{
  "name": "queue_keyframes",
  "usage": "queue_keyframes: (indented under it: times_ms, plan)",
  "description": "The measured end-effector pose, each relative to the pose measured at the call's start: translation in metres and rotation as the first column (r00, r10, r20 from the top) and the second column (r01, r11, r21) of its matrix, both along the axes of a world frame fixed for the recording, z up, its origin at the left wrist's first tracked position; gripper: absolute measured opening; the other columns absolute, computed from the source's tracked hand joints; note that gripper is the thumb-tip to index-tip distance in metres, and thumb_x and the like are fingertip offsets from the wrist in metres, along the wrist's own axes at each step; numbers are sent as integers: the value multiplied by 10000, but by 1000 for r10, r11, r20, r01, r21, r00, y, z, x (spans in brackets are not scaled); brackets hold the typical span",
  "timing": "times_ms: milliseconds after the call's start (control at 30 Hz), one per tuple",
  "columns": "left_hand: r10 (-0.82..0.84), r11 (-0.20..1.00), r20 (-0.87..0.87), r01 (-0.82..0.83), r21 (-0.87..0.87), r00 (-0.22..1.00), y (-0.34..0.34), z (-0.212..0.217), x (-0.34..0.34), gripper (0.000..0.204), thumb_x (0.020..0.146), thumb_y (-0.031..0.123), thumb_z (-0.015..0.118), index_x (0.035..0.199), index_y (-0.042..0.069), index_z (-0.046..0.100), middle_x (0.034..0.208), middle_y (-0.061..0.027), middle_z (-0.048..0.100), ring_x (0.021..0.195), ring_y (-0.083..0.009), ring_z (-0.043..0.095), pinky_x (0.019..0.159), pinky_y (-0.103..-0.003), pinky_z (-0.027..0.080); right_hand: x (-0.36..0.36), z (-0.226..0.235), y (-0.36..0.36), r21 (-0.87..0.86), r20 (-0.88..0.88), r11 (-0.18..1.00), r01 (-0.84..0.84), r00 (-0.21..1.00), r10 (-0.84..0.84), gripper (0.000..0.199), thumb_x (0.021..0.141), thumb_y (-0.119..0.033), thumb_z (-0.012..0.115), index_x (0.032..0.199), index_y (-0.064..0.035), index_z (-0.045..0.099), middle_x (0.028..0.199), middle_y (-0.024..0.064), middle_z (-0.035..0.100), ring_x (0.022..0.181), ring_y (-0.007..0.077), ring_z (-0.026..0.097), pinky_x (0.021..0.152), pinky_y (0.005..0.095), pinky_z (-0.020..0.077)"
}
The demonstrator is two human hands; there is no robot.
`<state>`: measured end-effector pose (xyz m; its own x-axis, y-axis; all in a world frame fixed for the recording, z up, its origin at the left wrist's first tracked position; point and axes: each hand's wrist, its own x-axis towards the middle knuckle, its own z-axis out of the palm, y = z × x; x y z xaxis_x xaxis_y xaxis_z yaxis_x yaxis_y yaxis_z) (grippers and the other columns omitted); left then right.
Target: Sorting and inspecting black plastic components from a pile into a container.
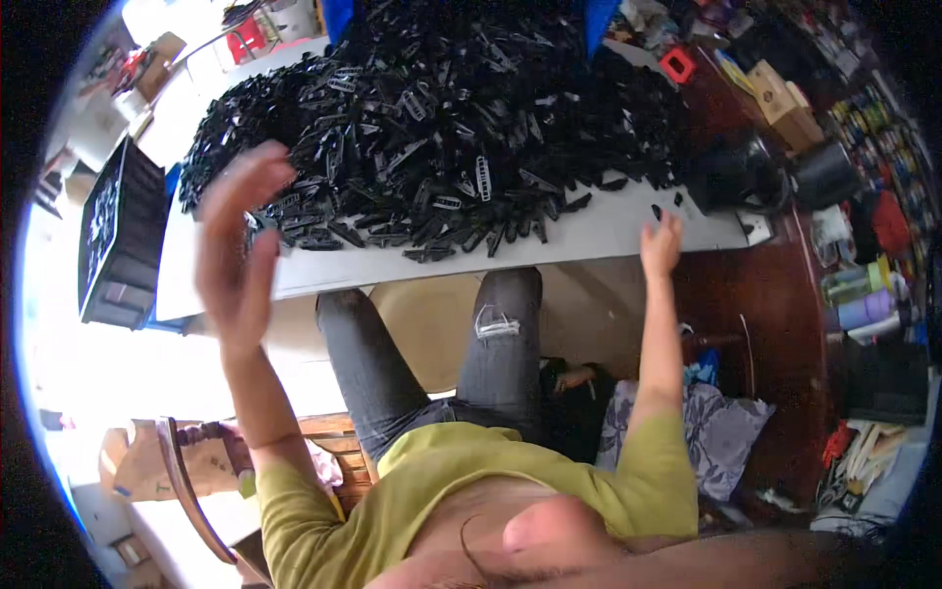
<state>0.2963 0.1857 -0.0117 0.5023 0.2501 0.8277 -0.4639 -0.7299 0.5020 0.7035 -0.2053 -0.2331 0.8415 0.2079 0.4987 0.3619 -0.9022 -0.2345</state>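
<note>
Head view: left hand (pixel 234 257) and right hand (pixel 661 247) unclenched; black pieces (pixel 422 147) heaped on white table (pixel 613 228), reddish-brown floor (pixel 721 304) beside.

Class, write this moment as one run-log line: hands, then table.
Left hand: open, blurred, nothing visibly held | Right hand: open, near small black piece | Table: pale top, heap of black parts

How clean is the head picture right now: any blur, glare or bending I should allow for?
Head view: the left hand is smeared, apparently by motion, and the right hand is clearer; head view: glare washes out the area below the black crate; head view: small glints speckle the black pieces, and the fisheye leaves dark corners.
</note>
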Motion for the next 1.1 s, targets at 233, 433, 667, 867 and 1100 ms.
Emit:
queue_keyframes:
  times_ms: [233,433,667,867,1100]
  plan:
    - [63,969,-611,-194,-151,789,-32,-141,15,401,781,-62,541,1169,26,587,1177,-152,588,1056,-292,581,888,-368,472,60,-23,4,-161,-225,974,158,955,-192,456,889,-305,619,1251,-55,503,1198,174,538,1075,367,553,797,500,503]
    - [348,933,-539,-224,283,767,-37,-195,52,381,745,50,650,1119,65,577,1091,-118,559,991,-326,533,836,-406,467,-22,-17,60,602,-127,766,-223,921,368,192,846,-105,664,998,-34,571,885,52,623,765,161,603,697,274,478]
    - [382,921,-551,-251,300,743,-44,-206,76,394,709,115,721,1068,69,565,1085,-113,547,1004,-330,518,829,-412,459,-192,19,157,697,-107,463,-547,559,822,219,809,-73,704,1009,-17,634,939,57,610,747,134,610,649,265,493]
    - [284,956,-571,-178,235,770,-41,-211,79,344,705,110,714,1005,58,554,966,-117,566,901,-319,554,744,-416,478,-207,-7,178,547,-69,515,-660,577,814,253,737,-13,733,977,-16,653,937,93,607,702,197,585,629,278,484]
    - [106,975,-587,-201,-99,802,-40,-208,70,299,747,-21,665,1008,53,539,915,-106,628,773,-275,624,654,-361,492,-210,2,182,238,-28,621,-747,634,773,213,736,-79,744,913,-24,639,901,93,592,758,268,600,629,336,495]
